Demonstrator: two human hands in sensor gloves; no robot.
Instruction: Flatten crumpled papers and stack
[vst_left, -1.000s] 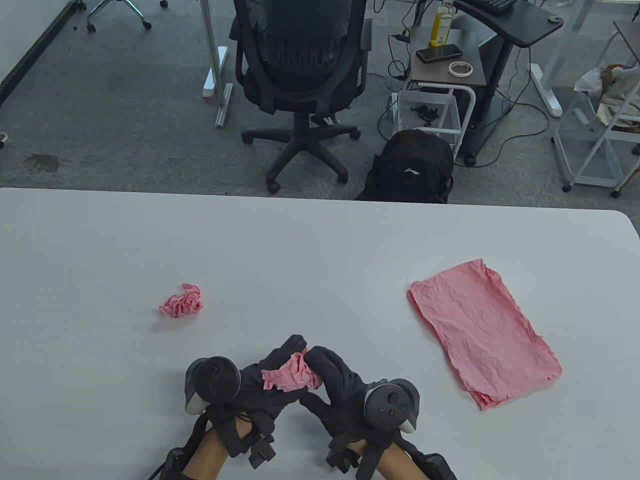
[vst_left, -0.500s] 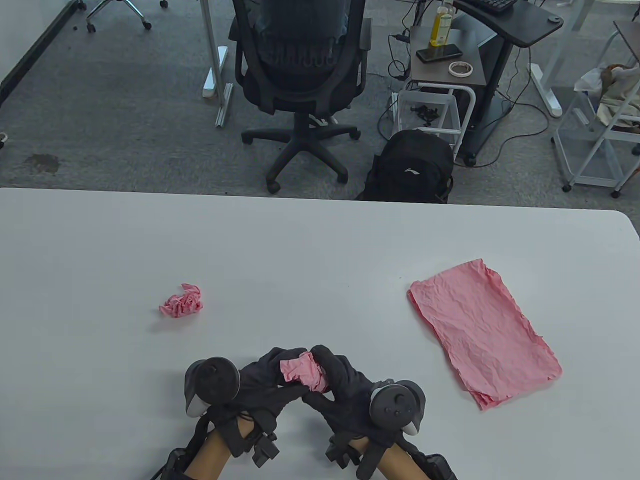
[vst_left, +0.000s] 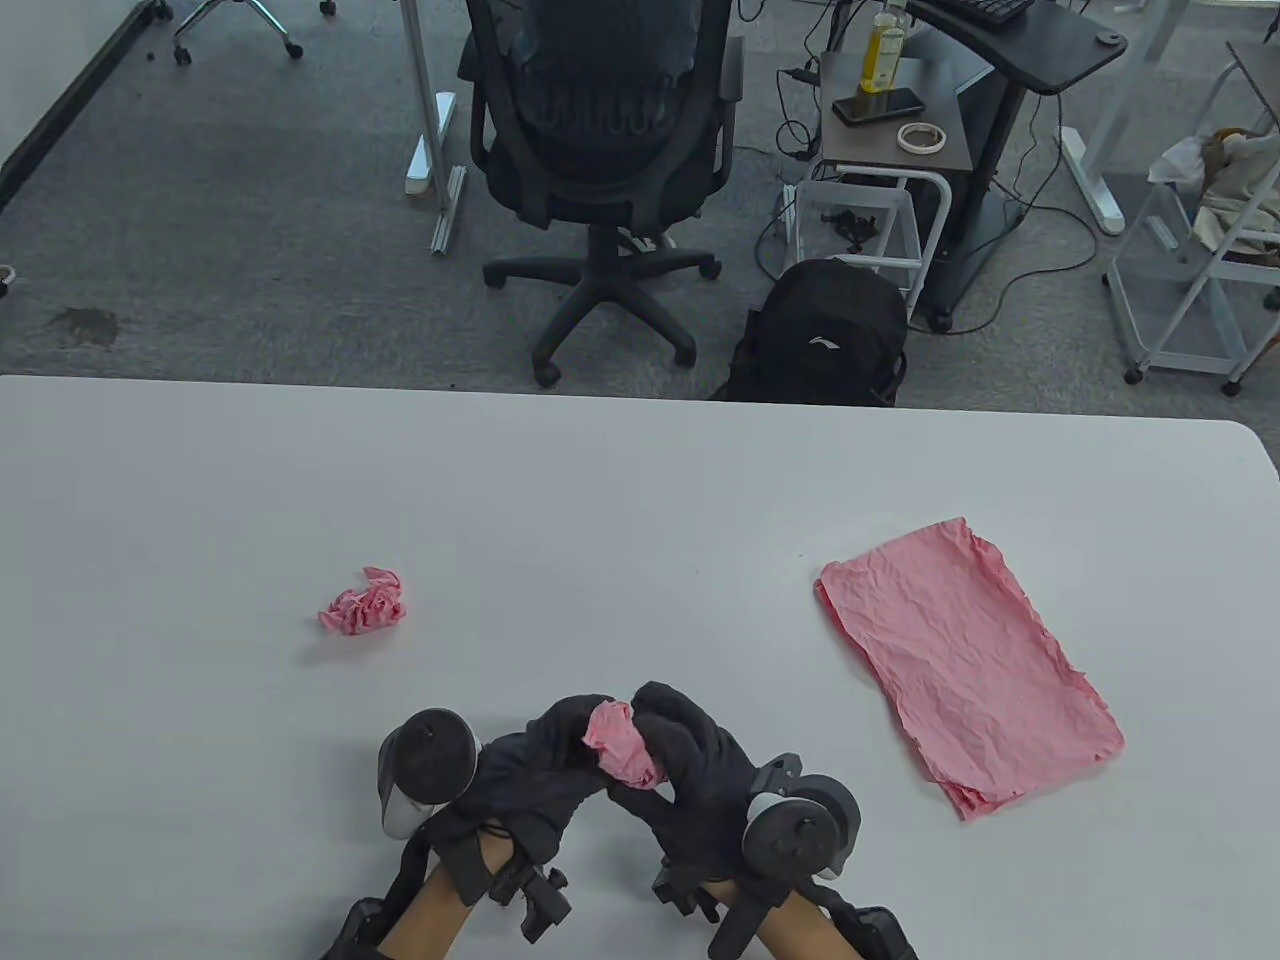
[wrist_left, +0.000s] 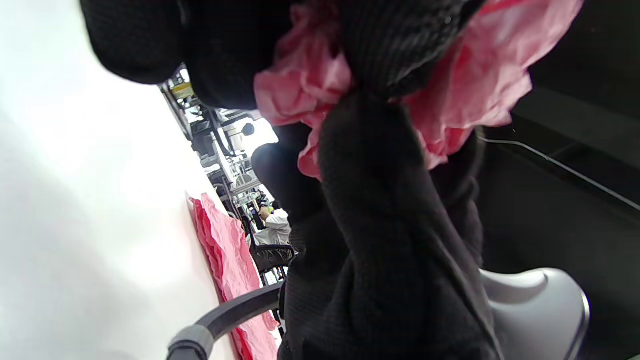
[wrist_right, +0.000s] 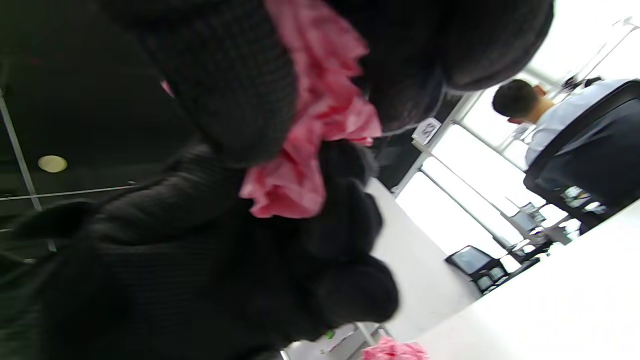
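Both gloved hands hold one crumpled pink paper (vst_left: 622, 750) between them, a little above the white table (vst_left: 640, 480) near its front edge. My left hand (vst_left: 560, 745) grips its left side and my right hand (vst_left: 680, 745) grips its right side. The paper also shows pinched between fingers in the left wrist view (wrist_left: 310, 80) and in the right wrist view (wrist_right: 320, 125). A second crumpled pink ball (vst_left: 364, 602) lies on the table to the left. A stack of flattened pink sheets (vst_left: 965, 662) lies at the right, seen edge-on in the left wrist view (wrist_left: 225, 260).
Beyond the table's far edge stand a black office chair (vst_left: 600, 150), a black backpack (vst_left: 822, 335) and a small side table (vst_left: 890, 110). The crumpled ball also shows at the bottom of the right wrist view (wrist_right: 395, 350).
The hands have turned inward and bunched the held paper more tightly, shifting it slightly right and up. The loose ball and the flat stack have not moved.
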